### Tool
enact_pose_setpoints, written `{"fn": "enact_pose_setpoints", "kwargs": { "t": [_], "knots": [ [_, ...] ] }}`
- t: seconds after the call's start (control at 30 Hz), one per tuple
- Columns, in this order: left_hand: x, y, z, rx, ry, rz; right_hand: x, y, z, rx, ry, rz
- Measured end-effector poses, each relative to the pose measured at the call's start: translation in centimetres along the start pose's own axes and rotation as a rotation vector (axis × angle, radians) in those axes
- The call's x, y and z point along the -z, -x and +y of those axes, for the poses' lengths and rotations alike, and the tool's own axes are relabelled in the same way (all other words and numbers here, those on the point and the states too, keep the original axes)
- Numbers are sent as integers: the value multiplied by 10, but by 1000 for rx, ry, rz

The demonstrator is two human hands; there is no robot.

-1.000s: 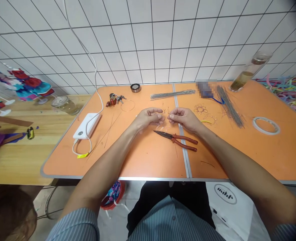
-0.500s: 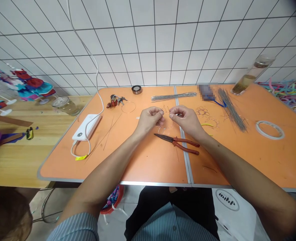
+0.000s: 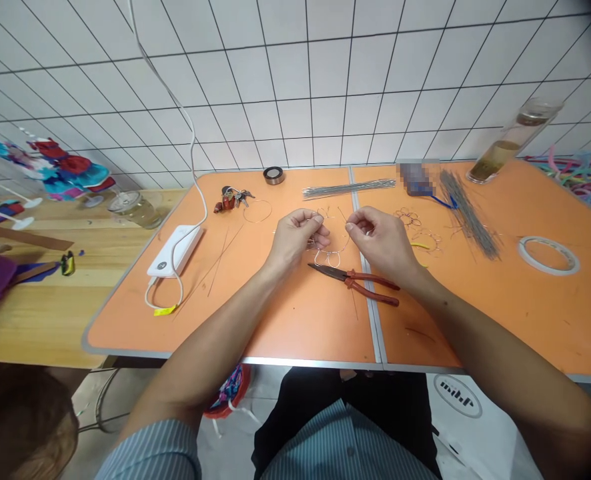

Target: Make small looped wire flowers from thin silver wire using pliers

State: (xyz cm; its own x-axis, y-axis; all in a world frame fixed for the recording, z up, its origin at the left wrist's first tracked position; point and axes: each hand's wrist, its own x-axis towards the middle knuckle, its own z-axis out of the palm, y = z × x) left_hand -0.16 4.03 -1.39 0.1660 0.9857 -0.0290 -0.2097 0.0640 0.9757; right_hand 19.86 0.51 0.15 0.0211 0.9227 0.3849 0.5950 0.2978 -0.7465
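My left hand (image 3: 303, 233) is closed, thumb against fingers, on a thin wire shape (image 3: 328, 257) with small loops that hang below the fingers. A little to the right, my right hand (image 3: 373, 230) pinches the wire's free end, which sticks up and curves between the two hands. Just below them lie long-nose pliers (image 3: 360, 279) with red-brown handles, touched by neither hand. Beyond my right hand rest a flower-shaped wire piece (image 3: 407, 217) and another looped wire piece (image 3: 428, 241), with a yellow strip (image 3: 419, 245) partly behind the wrist.
Wire bundles (image 3: 349, 189) (image 3: 470, 217), black tape (image 3: 274, 175), keys (image 3: 235, 199) and a white tape ring (image 3: 548, 255) lie on the orange table (image 3: 285, 333). A glass bottle (image 3: 513, 143) leans at back right. A white power strip (image 3: 175, 251) with its cord is at left; another person's head (image 3: 23, 420) shows lower left.
My right hand has moved slightly right, away from my left hand, widening the gap. More of the looped wire shows below my left hand. The view has shifted a little.
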Motion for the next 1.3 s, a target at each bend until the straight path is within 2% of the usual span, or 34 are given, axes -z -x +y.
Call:
{"fn": "enact_pose_setpoints", "kwargs": {
  "t": [0.23,0.43,0.6,0.97,1.3],
  "knots": [
    [-1,1,0,-1,-11,48,2,4,-2,45,24,0],
    [-4,4,0,-59,-27,62,1,7,-3,51,60,-13],
    [-8,8,1,-89,-8,69,-1,9,-3,149,135,2],
    [-9,11,0,-134,-16,60,-4,12,0,257,222,39],
    [-12,14,2,-138,-34,73,-5,16,0,270,289,42]
  ]
}}
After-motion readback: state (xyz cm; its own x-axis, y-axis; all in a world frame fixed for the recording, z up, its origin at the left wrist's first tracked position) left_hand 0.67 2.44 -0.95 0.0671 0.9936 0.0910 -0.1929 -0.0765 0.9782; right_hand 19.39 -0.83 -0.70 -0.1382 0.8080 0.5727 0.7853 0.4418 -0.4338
